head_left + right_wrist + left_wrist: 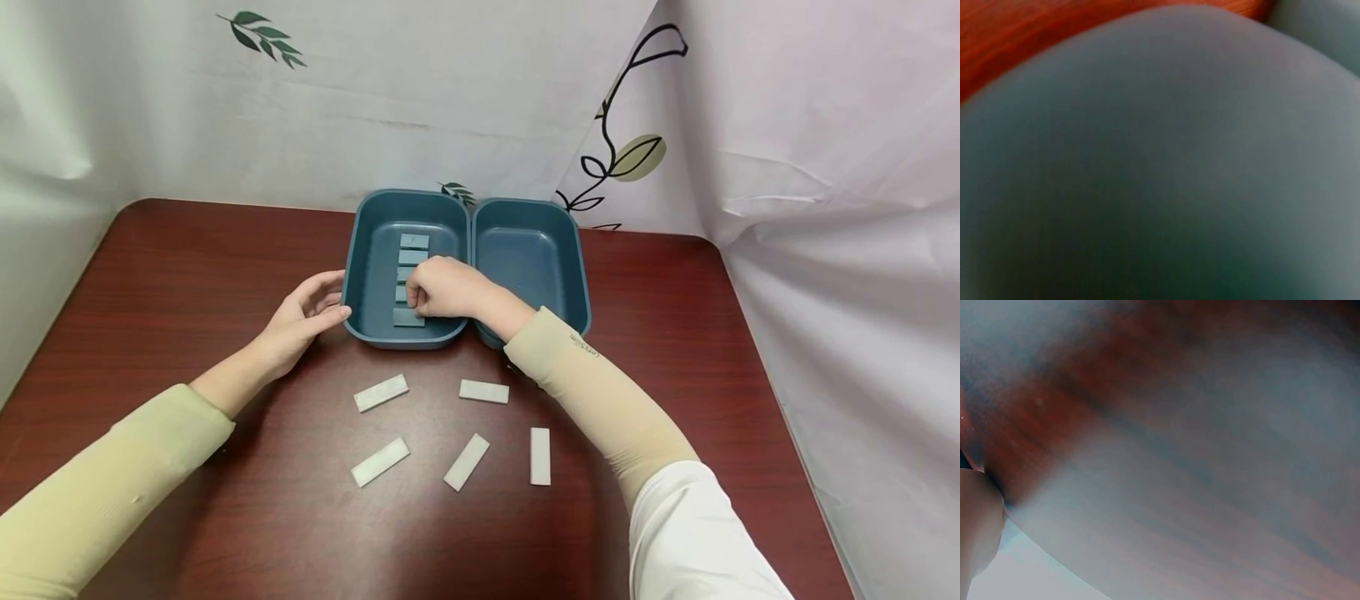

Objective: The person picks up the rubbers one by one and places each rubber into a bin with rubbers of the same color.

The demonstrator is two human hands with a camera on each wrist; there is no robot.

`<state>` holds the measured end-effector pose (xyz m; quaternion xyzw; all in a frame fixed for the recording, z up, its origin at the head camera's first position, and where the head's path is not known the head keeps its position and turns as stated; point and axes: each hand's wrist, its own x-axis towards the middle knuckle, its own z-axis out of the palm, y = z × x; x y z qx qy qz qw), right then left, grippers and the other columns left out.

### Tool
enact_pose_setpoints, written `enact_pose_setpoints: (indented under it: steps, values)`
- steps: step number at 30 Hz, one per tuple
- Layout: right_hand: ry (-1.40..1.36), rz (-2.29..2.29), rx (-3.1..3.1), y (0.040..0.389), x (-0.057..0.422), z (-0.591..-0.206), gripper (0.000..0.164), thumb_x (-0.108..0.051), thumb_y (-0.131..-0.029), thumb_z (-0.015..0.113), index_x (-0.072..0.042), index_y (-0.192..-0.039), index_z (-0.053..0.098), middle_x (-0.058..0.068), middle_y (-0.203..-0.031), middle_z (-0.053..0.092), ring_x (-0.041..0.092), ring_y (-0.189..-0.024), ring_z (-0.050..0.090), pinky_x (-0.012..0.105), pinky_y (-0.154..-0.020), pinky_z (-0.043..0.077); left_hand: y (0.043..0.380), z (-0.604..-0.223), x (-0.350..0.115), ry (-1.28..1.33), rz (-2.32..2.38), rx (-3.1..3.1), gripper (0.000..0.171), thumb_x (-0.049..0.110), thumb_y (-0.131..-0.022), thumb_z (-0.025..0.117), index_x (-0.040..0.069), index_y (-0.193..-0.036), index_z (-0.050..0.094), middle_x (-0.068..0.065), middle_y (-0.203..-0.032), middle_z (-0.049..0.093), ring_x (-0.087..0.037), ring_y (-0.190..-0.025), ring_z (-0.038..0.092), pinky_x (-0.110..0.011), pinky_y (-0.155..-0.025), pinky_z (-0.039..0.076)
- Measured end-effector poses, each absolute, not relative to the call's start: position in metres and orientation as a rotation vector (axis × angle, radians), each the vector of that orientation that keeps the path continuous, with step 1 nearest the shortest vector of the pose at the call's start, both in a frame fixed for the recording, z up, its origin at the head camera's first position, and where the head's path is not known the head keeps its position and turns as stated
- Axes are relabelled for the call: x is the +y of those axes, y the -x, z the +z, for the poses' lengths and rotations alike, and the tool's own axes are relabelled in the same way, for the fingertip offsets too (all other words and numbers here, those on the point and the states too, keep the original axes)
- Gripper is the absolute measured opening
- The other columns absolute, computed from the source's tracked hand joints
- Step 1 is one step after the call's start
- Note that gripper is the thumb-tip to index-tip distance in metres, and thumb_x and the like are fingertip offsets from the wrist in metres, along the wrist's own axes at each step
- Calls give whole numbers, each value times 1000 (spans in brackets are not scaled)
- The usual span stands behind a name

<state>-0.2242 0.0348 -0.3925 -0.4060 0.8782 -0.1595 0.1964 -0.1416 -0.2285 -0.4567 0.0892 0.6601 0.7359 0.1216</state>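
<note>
My right hand (450,287) reaches into the left compartment of a blue two-part box (408,340). Its fingers are curled, with thumb and fingertips pinching at the right end of the nearest flat tile (407,318). Above that one, several bluish-grey tiles (414,242) lie in a column on the compartment floor, some partly covered by the hand. At the box's left outer wall, my left hand (296,321) rests with relaxed fingers and thumb touching the side. Part of that hand (982,525) shows at the left wrist view's edge. The right wrist view is filled by a blurred grey-blue surface.
Several white rectangular tiles (381,393) lie spread over the reddish-brown table (285,500) in front of the box. The right compartment (525,250) stands beside the left one, below my right forearm. A printed curtain (450,92) hangs behind the table and along its sides.
</note>
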Motion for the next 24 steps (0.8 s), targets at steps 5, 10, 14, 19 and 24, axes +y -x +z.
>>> enact_pose_setpoints:
  steps: [5, 10, 14, 19, 24]
  values:
    - [1123, -441, 2459, 223, 34, -390, 11, -10, -100, 71, -11, -108, 80, 5, -106, 78, 16, -96, 72, 31, -91, 59, 142, -456, -229, -254, 2144, 1926, 45, 0, -107, 58, 16, -149, 50, 4, -137, 59, -2, -118, 66, -12, -98, 53]
    - [1109, -429, 2469, 221, 33, -389, 12, -10, -100, 73, -11, -110, 80, 5, -108, 79, 16, -99, 72, 30, -92, 59, 142, -456, -229, -254, 2140, 1931, 46, 0, -107, 58, 16, -149, 50, 5, -138, 59, -2, -118, 67, -12, -98, 53]
    - [1107, -427, 2468, 221, 33, -390, 14, -11, -98, 75, -10, -112, 80, 5, -109, 79, 16, -101, 73, 29, -93, 59, 141, -456, -229, -255, 2143, 1930, 46, 0, -107, 58, 16, -149, 50, 6, -138, 59, -1, -118, 66, -12, -98, 53]
    - [1111, -414, 2459, 221, 33, -392, 17, -14, -97, 79, -11, -113, 79, 5, -109, 78, 15, -100, 72, 28, -92, 58, 142, -457, -229, -257, 2146, 1924, 46, 0, -107, 58, 17, -148, 51, 6, -137, 60, -2, -118, 66, -13, -98, 53]
    - [1119, -410, 2461, 222, 33, -393, 17, -14, -96, 80, -12, -113, 78, 4, -109, 78, 15, -100, 71, 28, -92, 58, 142, -457, -229, -258, 2156, 1918, 45, 0, -106, 58, 17, -147, 51, 5, -137, 60, -3, -117, 67, -13, -98, 53]
